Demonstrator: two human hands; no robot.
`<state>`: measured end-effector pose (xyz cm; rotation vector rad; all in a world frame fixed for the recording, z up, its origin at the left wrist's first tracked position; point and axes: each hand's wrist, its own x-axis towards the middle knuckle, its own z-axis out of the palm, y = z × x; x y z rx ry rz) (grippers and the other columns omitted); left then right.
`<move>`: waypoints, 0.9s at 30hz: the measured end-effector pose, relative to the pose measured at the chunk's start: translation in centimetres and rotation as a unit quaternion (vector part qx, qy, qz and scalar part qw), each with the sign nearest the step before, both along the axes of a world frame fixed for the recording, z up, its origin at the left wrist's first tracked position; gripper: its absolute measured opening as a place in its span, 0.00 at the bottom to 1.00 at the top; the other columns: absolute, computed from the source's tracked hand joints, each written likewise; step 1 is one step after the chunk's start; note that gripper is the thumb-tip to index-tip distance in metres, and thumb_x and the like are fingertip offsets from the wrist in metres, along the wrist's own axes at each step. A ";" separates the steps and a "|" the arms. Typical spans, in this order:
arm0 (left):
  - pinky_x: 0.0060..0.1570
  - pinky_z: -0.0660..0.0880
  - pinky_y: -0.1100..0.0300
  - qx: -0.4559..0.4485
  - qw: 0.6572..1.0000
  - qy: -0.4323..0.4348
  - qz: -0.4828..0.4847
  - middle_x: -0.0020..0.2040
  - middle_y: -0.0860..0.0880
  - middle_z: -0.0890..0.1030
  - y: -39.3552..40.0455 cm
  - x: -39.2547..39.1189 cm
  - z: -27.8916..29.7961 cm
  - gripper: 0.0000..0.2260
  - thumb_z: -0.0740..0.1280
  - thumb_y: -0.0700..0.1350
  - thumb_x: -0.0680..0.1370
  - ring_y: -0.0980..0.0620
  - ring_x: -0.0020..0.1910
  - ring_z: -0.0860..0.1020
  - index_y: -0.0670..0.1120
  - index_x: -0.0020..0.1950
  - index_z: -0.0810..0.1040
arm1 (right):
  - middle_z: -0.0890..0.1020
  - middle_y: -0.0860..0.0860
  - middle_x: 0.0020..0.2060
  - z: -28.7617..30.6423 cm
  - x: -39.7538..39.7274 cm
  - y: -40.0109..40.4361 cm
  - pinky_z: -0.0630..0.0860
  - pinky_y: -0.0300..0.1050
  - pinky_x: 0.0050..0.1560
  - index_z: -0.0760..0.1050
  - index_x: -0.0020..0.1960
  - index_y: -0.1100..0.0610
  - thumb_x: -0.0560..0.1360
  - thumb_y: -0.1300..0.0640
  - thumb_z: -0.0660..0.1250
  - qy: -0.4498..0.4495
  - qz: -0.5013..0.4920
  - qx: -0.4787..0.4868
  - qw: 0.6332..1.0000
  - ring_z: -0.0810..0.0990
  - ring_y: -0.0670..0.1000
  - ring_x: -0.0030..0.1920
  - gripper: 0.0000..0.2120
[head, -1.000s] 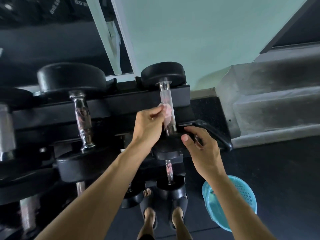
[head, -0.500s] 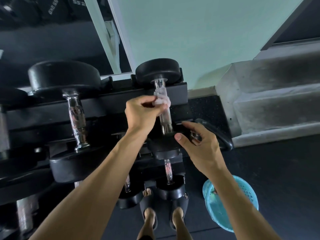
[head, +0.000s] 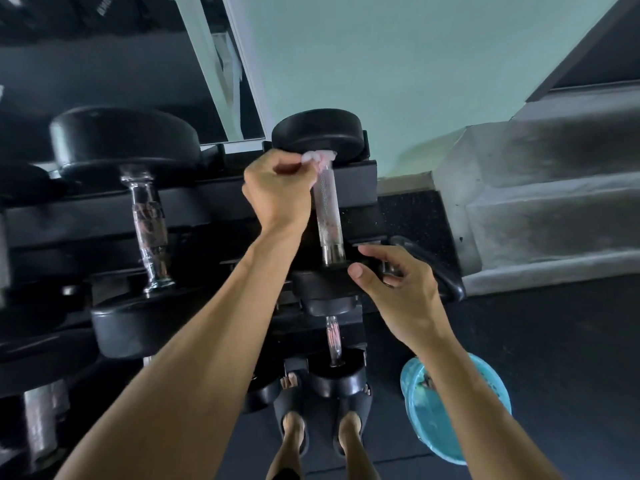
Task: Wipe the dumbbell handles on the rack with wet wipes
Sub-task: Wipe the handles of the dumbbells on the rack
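Starting at the left of the rack (head: 86,216), a large black dumbbell (head: 138,209) lies across the rails with its chrome grip showing, apart from both hands. Next along, the left hand (head: 277,192) is curled around a crumpled wet wipe (head: 317,156), pinching it against the far end of the knurled handle (head: 329,213) of the smaller dumbbell, right under its far rubber head (head: 318,136). The wipe is soft, thin and damp, so it should mould round the steel; the knurling will likely drag at it, and a pinch that wraps the bar seems the best hold. The dumbbell itself looks heavy and rigid, settled in its cradle, so it should stay put under rubbing. Further right, the right hand (head: 398,289) sits with relaxed, half-curled fingers at the near head (head: 329,296), thumb touching the rubber, gripping nothing that I can make out. On the floor at far right stands a turquoise basket (head: 485,410).
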<state>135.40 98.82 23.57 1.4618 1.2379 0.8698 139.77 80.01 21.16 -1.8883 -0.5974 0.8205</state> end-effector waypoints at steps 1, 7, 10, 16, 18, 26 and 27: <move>0.44 0.83 0.50 0.008 1.000 0.008 -0.005 0.33 0.54 0.84 0.0 0.1 -0.4 0.09 0.77 0.39 0.71 0.56 0.35 0.83 0.53 0.37 0.84 | 0.81 0.37 0.53 -0.1 0.0 0.0 0.75 0.41 0.60 0.78 0.54 0.36 0.65 0.31 0.67 0.000 -0.002 0.003 1.000 0.79 0.43 0.59 0.20; 0.50 0.79 0.60 0.152 0.964 0.109 -0.191 0.45 0.56 0.78 -1.8 -3.4 -1.5 0.10 0.72 0.35 0.75 0.55 0.46 0.80 0.49 0.51 0.86 | 0.81 0.39 0.54 -0.4 -0.3 -0.1 0.75 0.44 0.61 0.79 0.55 0.39 0.66 0.32 0.68 0.004 -0.007 0.021 1.000 0.78 0.44 0.61 0.20; 0.49 0.81 0.54 0.143 0.978 0.070 -0.132 0.44 0.55 0.80 -0.1 -1.6 -1.2 0.14 0.72 0.34 0.75 0.55 0.45 0.81 0.54 0.48 0.85 | 0.81 0.38 0.54 -0.2 -0.1 0.0 0.75 0.41 0.60 0.79 0.54 0.38 0.66 0.32 0.67 0.001 0.003 0.018 1.000 0.78 0.43 0.60 0.19; 0.43 0.72 0.73 0.159 0.928 0.149 -0.302 0.41 0.54 0.77 -1.2 -4.0 -1.1 0.12 0.75 0.37 0.73 0.63 0.40 0.76 0.52 0.50 0.85 | 0.81 0.40 0.54 -0.5 -0.2 -0.2 0.75 0.41 0.59 0.80 0.56 0.42 0.67 0.33 0.67 0.002 0.004 0.028 1.000 0.78 0.45 0.60 0.22; 0.43 0.72 0.72 0.146 0.913 0.150 -0.350 0.39 0.57 0.77 -1.5 -5.3 -1.1 0.13 0.76 0.37 0.72 0.64 0.39 0.77 0.53 0.50 0.84 | 0.81 0.39 0.54 -0.4 -0.2 -0.2 0.75 0.41 0.59 0.81 0.57 0.43 0.67 0.34 0.67 0.000 0.008 0.027 1.000 0.78 0.44 0.60 0.23; 0.38 0.72 0.71 0.050 0.929 0.133 -0.341 0.38 0.56 0.78 -0.5 -4.5 -1.0 0.10 0.78 0.38 0.70 0.64 0.34 0.76 0.53 0.42 0.85 | 0.81 0.38 0.54 -0.4 -0.2 -0.1 0.75 0.43 0.60 0.80 0.55 0.40 0.68 0.34 0.68 0.000 0.002 0.022 1.000 0.77 0.43 0.61 0.19; 0.36 0.71 0.71 0.029 0.913 0.155 -0.377 0.36 0.56 0.79 -0.9 -5.2 -1.0 0.09 0.79 0.38 0.69 0.63 0.33 0.75 0.53 0.41 0.85 | 0.81 0.38 0.53 -0.5 -0.3 -0.1 0.76 0.44 0.60 0.80 0.55 0.38 0.68 0.35 0.70 -0.002 -0.002 0.025 1.000 0.77 0.44 0.60 0.17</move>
